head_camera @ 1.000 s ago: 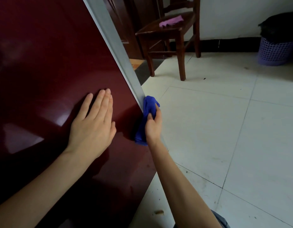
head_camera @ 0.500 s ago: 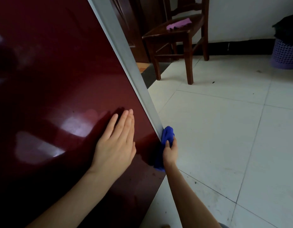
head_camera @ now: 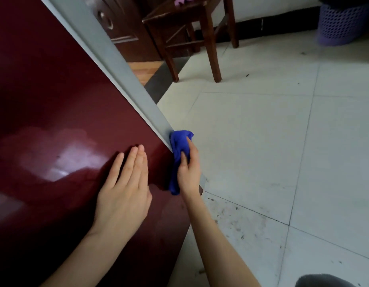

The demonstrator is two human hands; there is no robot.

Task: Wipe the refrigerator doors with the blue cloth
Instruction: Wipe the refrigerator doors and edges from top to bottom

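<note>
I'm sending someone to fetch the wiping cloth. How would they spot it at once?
Find the dark red refrigerator door on the left and follow its grey edge down. The blue cloth is bunched against that edge, gripped by the right hand; the other cloth, on the wooden chair, is pink.

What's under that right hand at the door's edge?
The blue cloth, bunched, gripped by the right hand against the refrigerator door's grey edge. The edge beneath the cloth is covered, so its state cannot be seen.
</note>
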